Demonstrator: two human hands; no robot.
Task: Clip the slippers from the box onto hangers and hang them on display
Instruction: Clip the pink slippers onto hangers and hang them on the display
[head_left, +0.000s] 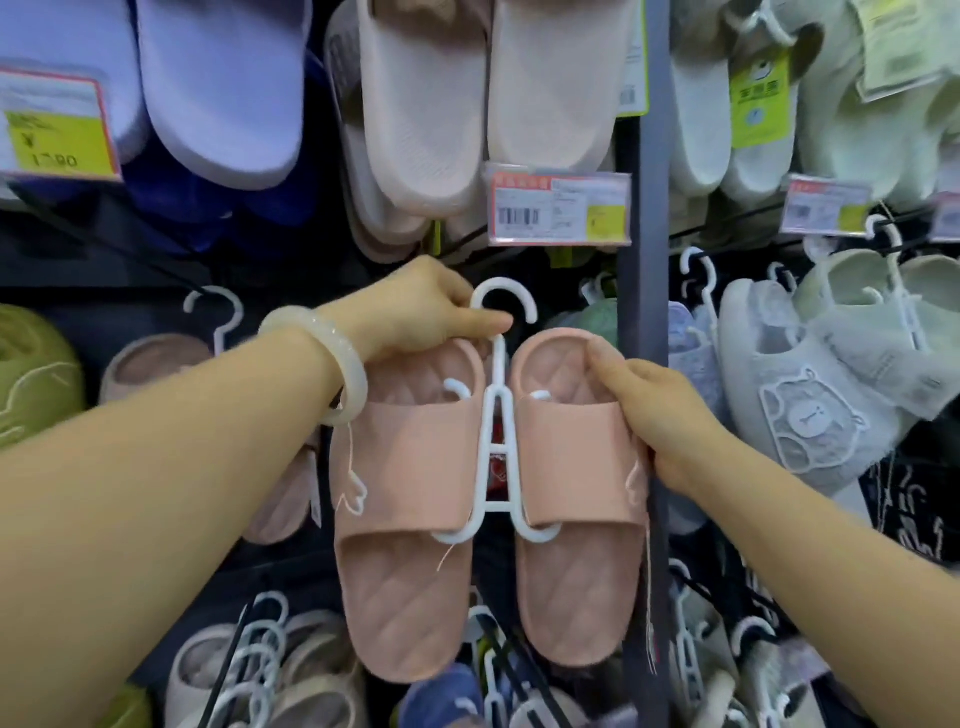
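Observation:
A pair of pink slippers, left one (405, 525) and right one (571, 519), hangs side by side on a white plastic hanger (498, 410), toes pointing down. My left hand (415, 312), with a pale bangle on the wrist, pinches the hanger's neck just under its hook (504, 301). My right hand (660, 410) grips the right edge of the right slipper near its heel. The pair is held in front of a dark display wall, below a price tag (558, 210). No box is in view.
Lilac slippers (218, 88) and beige slippers (488, 98) hang above. Grey fluffy slippers (810, 384) hang right of a dark vertical post (641, 322). Another pink pair (156, 364) hangs at left, and more slippers with white hangers (260, 654) crowd below.

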